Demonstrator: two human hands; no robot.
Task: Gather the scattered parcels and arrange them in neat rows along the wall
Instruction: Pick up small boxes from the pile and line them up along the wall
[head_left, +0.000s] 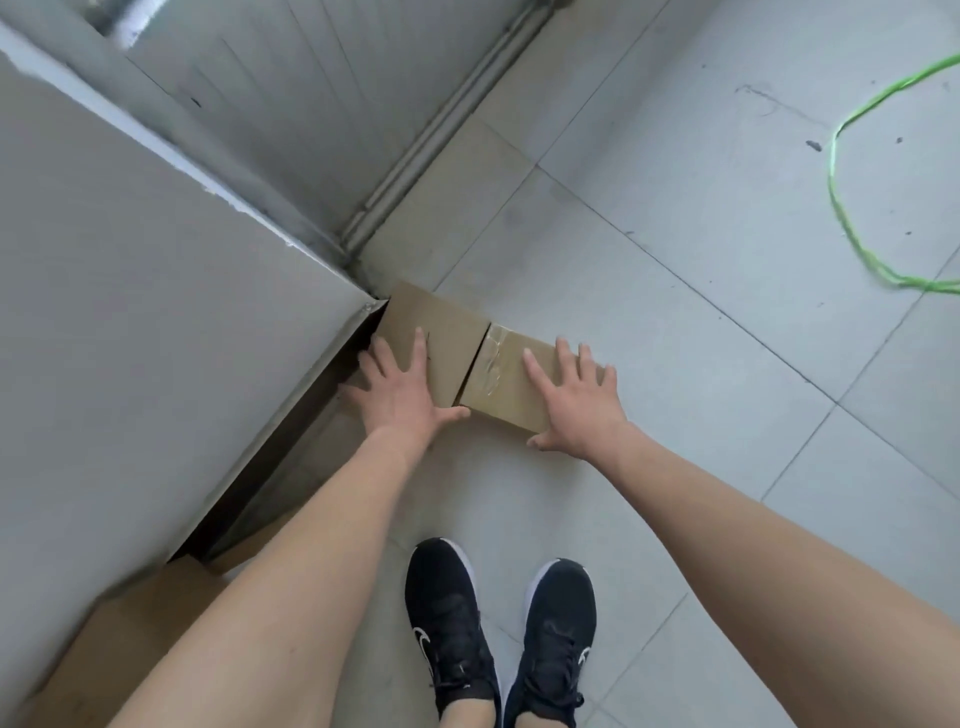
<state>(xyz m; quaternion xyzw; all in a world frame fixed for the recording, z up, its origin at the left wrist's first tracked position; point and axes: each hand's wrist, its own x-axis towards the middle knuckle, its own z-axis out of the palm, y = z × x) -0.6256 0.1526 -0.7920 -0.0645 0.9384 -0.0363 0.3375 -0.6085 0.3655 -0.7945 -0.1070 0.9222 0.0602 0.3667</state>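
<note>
Down on pale floor tiles (675, 364), both hands flat on a parcel (457, 358).

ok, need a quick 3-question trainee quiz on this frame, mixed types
1. True or false: both hands rest flat on top of the brown cardboard parcel.
2. Which end of the parcel is at the grey wall's corner? A) the left hand's B) the right hand's
3. Fill in: the strip across the parcel's seam is clear ____.

Key: 1 true; 2 A; 3 tape.
</note>
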